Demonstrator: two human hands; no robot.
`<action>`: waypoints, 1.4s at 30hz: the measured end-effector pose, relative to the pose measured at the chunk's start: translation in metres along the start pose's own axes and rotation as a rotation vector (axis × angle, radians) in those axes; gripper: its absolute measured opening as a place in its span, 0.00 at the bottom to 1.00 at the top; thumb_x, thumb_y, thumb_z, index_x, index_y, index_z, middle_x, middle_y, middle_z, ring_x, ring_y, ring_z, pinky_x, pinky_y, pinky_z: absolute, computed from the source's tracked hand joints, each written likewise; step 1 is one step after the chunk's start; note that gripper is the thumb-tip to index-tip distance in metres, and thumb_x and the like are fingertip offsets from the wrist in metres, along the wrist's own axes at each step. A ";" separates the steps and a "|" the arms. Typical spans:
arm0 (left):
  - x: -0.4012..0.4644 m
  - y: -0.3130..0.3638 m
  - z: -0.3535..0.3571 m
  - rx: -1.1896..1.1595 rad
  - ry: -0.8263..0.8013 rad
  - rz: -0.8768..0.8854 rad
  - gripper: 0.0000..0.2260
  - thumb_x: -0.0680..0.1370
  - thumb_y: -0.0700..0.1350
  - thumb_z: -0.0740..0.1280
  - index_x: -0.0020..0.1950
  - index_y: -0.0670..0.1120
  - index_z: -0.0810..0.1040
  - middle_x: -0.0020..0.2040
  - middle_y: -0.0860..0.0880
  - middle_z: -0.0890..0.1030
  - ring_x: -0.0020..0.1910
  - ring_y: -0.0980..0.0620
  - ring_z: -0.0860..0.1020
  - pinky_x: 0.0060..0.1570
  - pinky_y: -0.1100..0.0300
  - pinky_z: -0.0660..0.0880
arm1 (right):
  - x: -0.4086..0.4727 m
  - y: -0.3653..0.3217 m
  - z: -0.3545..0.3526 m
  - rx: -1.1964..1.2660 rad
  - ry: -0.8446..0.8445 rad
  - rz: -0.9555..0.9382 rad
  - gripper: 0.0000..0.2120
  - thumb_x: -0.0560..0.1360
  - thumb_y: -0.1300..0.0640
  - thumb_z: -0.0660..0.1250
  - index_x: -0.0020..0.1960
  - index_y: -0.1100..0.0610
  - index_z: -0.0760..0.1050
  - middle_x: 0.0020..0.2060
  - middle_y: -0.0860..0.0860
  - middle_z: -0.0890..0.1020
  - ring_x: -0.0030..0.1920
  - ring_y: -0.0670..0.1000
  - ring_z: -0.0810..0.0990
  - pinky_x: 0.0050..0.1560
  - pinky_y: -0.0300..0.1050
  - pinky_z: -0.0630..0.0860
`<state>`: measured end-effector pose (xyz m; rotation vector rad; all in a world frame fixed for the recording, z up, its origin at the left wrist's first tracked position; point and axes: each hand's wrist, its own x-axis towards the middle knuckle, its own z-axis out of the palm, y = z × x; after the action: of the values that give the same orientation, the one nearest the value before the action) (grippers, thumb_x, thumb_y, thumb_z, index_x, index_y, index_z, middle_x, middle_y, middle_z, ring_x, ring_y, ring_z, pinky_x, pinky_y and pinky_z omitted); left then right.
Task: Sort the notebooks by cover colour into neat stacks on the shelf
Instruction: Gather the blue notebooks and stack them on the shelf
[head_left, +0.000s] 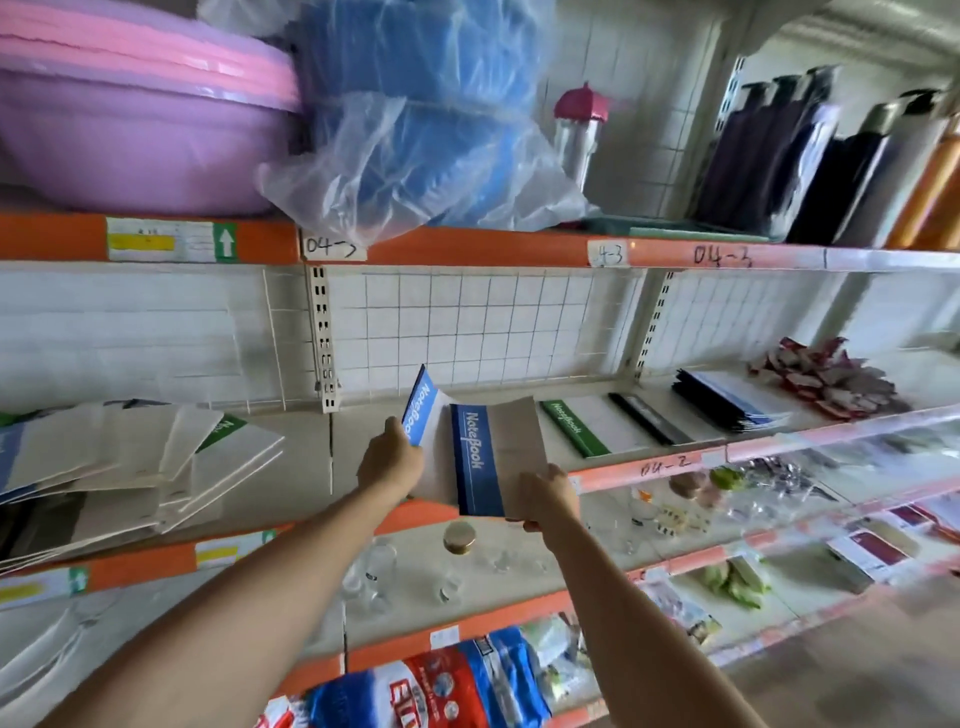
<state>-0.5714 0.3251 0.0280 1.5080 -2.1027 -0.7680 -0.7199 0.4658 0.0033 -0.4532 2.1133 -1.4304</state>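
Nearest, at 6 o'clock, a blue and red bag (415, 686) lies on a low shelf, and above it a gold-lidded jar (459, 538) stands among clear glassware. Both forearms reach up from the bottom edge toward the middle shelf (649, 470). The right hand (545, 496) pinches the near corner of a dark blue notebook (478, 457) with a brown cover, holding it over the shelf's front edge at centre frame. The left hand (389, 460), at 9 o'clock of that book, curls its fingers round a light blue notebook (418, 410), tilted up on edge and touching the dark blue one. At 3 o'clock on the same shelf a green notebook (576, 428) lies flat, a black notebook (649, 418) just beside it, then a dark stack (727, 400). At 9 o'clock a loose pile (130, 462) of mixed notebooks sprawls. Farther, at 12 o'clock on the top shelf, sit pink basins (130, 114), blue tubs in plastic wrap (415, 119) and dark flasks (810, 150).
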 end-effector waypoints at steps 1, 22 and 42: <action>-0.004 0.010 0.010 -0.006 -0.004 -0.010 0.11 0.78 0.40 0.60 0.61 0.41 0.70 0.58 0.37 0.79 0.55 0.37 0.78 0.47 0.52 0.73 | 0.004 0.003 -0.014 -0.006 0.010 -0.002 0.14 0.75 0.61 0.60 0.59 0.57 0.74 0.42 0.55 0.80 0.35 0.53 0.80 0.28 0.42 0.75; 0.012 0.164 0.168 0.002 -0.126 0.144 0.12 0.80 0.44 0.61 0.61 0.42 0.74 0.58 0.40 0.80 0.54 0.38 0.79 0.48 0.53 0.74 | 0.102 0.043 -0.178 0.000 0.229 0.034 0.13 0.71 0.61 0.62 0.54 0.55 0.75 0.41 0.54 0.81 0.37 0.56 0.83 0.27 0.42 0.75; 0.109 0.322 0.296 -0.053 -0.141 0.154 0.11 0.81 0.47 0.61 0.60 0.43 0.74 0.54 0.43 0.81 0.41 0.48 0.76 0.33 0.58 0.68 | 0.298 -0.007 -0.299 -0.234 0.345 -0.074 0.08 0.70 0.60 0.62 0.48 0.54 0.75 0.38 0.53 0.80 0.41 0.60 0.81 0.43 0.57 0.81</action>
<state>-1.0215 0.3566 0.0224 1.2802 -2.2518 -0.8878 -1.1381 0.5200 0.0219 -0.3986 2.5818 -1.3867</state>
